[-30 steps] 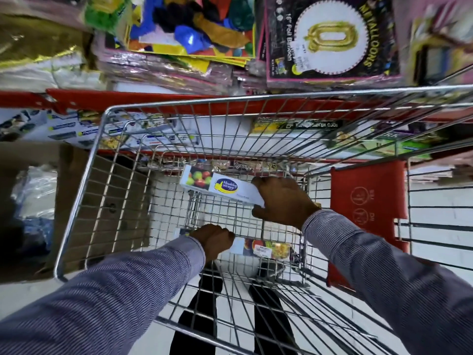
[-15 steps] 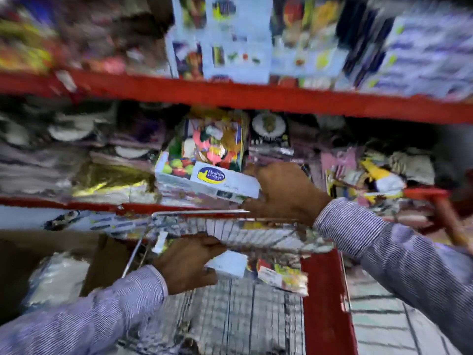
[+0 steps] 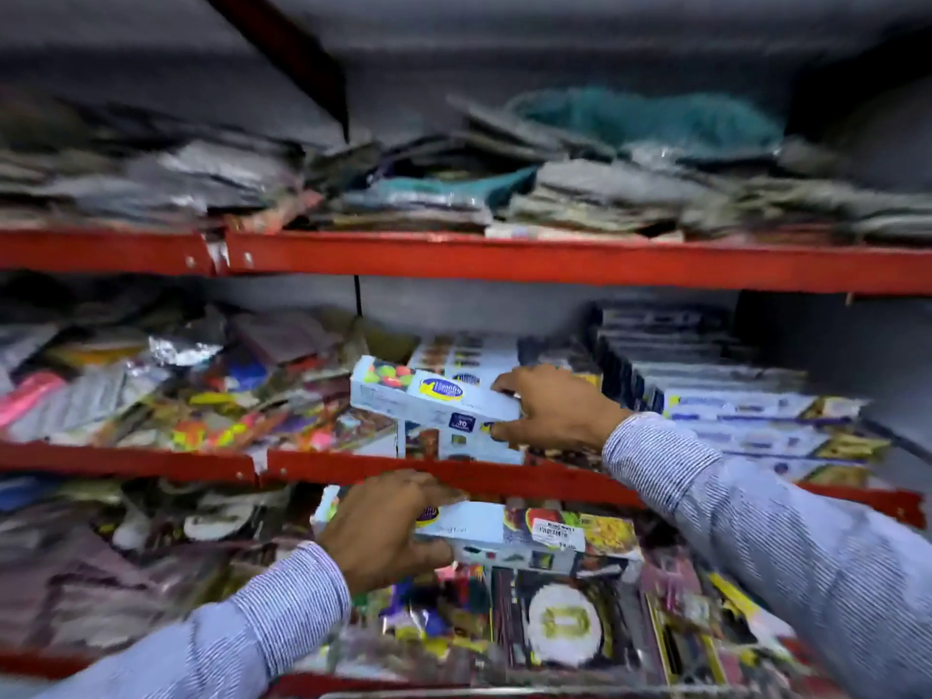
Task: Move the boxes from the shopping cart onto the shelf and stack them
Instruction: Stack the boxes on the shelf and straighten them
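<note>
My right hand grips the right end of a long white box with fruit pictures, holding it tilted over a stack of like boxes on the middle shelf. My left hand holds a second white box lower down, in front of the shelf's red edge. More of these boxes lie behind the stack. The shopping cart is almost out of view; only a bar shows at the bottom.
Red-edged shelves are packed with party packets: piles at the left of the middle shelf, rows of flat boxes at the right, a foil balloon packet below, and folded goods on the top shelf.
Both hands rose out of the cart, each with a box. The view swung up from the cart to the shelves, and the right hand's box now hovers over the stack.
</note>
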`<state>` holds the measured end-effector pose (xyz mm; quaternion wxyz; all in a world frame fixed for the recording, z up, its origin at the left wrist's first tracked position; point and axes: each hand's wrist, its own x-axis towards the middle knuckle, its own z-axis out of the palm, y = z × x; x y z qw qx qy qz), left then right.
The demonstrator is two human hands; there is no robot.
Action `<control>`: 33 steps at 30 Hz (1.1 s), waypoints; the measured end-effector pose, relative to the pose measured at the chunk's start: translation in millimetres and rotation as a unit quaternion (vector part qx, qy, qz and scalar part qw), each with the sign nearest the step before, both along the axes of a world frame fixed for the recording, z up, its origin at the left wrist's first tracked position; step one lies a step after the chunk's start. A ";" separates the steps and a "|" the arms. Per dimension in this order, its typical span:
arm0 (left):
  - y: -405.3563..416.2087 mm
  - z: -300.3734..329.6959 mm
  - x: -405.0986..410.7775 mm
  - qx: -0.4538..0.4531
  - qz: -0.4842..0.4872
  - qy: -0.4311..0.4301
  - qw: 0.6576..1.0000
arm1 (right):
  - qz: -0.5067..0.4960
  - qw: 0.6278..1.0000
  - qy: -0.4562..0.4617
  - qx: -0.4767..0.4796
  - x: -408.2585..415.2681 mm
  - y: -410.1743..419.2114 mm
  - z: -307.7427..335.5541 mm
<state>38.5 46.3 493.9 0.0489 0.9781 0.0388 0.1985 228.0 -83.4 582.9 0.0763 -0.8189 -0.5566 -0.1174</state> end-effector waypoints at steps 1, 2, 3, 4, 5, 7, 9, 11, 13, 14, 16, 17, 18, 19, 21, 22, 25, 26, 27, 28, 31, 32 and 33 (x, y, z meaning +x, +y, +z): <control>3.3 8.9 4.9 -0.008 0.007 -0.004 1.000 | -0.007 1.000 0.007 -0.004 6.8 3.6 4.6; 6.8 12.8 9.9 -0.021 0.011 -0.008 1.000 | -0.014 1.000 0.015 -0.007 14.1 7.0 4.1; 10.8 19.5 15.2 -0.029 0.013 -0.013 0.999 | -0.021 1.000 0.019 -0.007 21.7 11.5 5.9; 13.2 23.4 19.6 -0.040 0.013 -0.015 0.999 | -0.026 0.999 0.025 -0.010 29.5 15.3 4.3; 14.3 27.3 23.5 -0.050 0.016 -0.016 0.998 | -0.033 0.999 0.030 -0.011 37.8 19.0 1.4; 17.6 32.4 31.5 -0.072 0.021 -0.017 0.997 | -0.046 0.998 0.035 -0.009 52.3 27.2 -4.7; 21.5 34.7 40.3 -0.080 0.029 -0.011 0.996 | -0.054 0.998 0.037 -0.014 64.9 35.2 -11.1; 27.1 35.9 49.4 -0.073 0.033 -0.001 0.997 | -0.062 0.997 0.047 -0.017 76.3 43.3 -17.8; 32.4 37.2 57.5 -0.068 0.029 0.013 0.997 | -0.072 0.996 0.055 -0.021 86.9 49.9 -23.6; 34.1 38.7 60.5 -0.068 0.027 0.021 0.997 | -0.080 0.995 0.058 -0.025 92.0 52.8 -25.9; 37.1 41.8 66.2 -0.070 0.023 0.026 0.997 | -0.086 0.994 0.060 -0.035 101.3 58.4 -29.8; 37.9 43.2 68.4 -0.067 0.022 0.025 0.997 | -0.086 0.994 0.060 -0.039 104.9 60.4 -31.6; 39.8 43.8 71.1 -0.063 0.021 0.025 0.997 | -0.086 0.993 0.063 -0.041 108.6 62.9 -33.0; 41.5 44.1 73.2 -0.058 0.021 0.025 0.998 | -0.086 0.993 0.065 -0.040 111.3 64.6 -34.7; 45.8 43.0 77.3 -0.051 0.024 0.029 0.998 | -0.079 0.994 0.065 -0.040 117.5 68.7 -39.0; 47.9 42.1 79.2 -0.044 0.026 0.029 0.998 | -0.073 0.994 0.065 -0.040 120.3 70.3 -40.4; 52.9 40.4 85.8 -0.040 0.020 0.033 0.998 | -0.063 0.996 0.054 -0.033 124.4 73.4 -42.5; 53.9 40.0 87.6 -0.041 0.019 0.034 0.998 | -0.066 0.996 0.043 -0.029 124.5 73.1 -42.3; 54.7 40.0 89.3 -0.041 0.018 0.033 0.998 | -0.066 0.997 0.034 -0.021 124.6 73.2 -41.9; 55.5 38.6 91.5 -0.041 0.018 0.032 0.998 | -0.070 0.997 0.029 -0.014 124.8 72.3 -42.2; 57.1 35.6 96.1 -0.038 0.017 0.026 0.999 | -0.079 0.997 0.017 0.013 126.7 69.8 -44.0; 57.4 34.9 97.9 -0.038 0.016 0.025 0.999 | -0.081 0.996 0.015 0.013 127.8 69.7 -45.2; 57.7 34.4 100.2 -0.039 0.015 0.023 0.999 | -0.079 0.997 0.009 0.016 129.6 69.7 -46.6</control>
